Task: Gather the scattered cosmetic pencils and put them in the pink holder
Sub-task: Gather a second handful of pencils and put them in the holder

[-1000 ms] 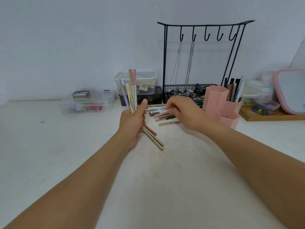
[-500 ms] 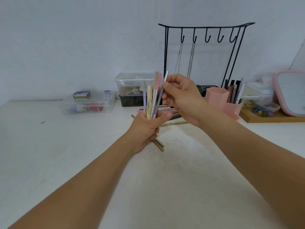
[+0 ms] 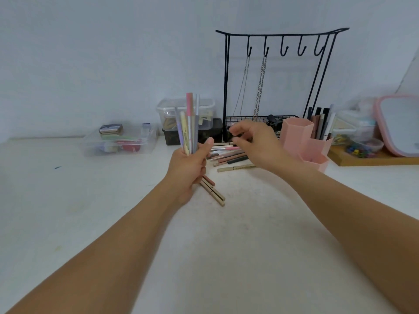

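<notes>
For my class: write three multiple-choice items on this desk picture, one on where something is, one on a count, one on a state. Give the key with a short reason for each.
1. Where do the loose pencils lie?
A. Inside the clear box
B. On the table between the left hand and the pink holder
C. Hanging on the hooks

2. How many chains hang from the black hook stand?
A. Two
B. Four
C. None

3. What is the left hand doing?
A. Lying flat on the table
B. Pressing on the mirror
C. Gripping a bundle of pencils upright

Key:
1 B: they lie flat on the white table, left of the pink holder.
2 A: one chain hangs from each of the two leftmost hooks; the other hooks are bare.
3 C: its fingers curl round the bundle, whose tips point up.
</notes>
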A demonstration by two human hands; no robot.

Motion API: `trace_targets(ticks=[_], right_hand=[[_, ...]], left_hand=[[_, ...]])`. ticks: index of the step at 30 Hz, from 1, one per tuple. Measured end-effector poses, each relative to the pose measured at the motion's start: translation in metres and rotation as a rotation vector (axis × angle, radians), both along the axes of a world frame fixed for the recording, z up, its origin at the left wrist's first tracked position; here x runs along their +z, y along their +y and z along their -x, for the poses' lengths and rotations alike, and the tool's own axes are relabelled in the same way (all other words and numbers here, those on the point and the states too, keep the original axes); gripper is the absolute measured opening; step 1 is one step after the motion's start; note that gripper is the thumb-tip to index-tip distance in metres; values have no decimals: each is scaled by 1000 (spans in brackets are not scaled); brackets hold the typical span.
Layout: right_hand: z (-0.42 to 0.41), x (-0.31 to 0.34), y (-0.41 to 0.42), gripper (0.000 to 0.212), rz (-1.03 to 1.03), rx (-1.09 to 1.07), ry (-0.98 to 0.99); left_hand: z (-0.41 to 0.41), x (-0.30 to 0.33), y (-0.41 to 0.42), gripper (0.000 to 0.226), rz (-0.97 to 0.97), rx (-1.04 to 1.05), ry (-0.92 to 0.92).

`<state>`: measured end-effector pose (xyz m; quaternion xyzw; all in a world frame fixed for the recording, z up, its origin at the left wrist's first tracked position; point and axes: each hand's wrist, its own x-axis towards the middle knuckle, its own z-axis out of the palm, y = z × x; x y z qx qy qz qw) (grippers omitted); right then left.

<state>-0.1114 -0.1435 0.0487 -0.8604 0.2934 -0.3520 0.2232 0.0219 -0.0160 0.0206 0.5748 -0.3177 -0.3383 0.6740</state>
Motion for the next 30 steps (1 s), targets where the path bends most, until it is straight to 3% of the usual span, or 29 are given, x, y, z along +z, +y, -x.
trace_targets(ticks=[5, 11, 19, 25, 30], right_hand=[[9, -31, -23, 40, -58, -56, 241], [6, -45, -31, 34, 6, -121, 216], [5, -45, -29, 9, 89, -98, 239], [0, -20, -10, 5, -19, -67, -60], [-3, 15, 8, 14, -486, 166, -314]], left_hand=[[-8, 1, 2, 46, -12, 38, 137], [-10, -7, -3, 33, -21, 33, 107], [-7, -6, -2, 33, -33, 28, 67], [-6, -7, -2, 34, -26, 10, 22], [-5, -6, -1, 34, -6, -63, 28]])
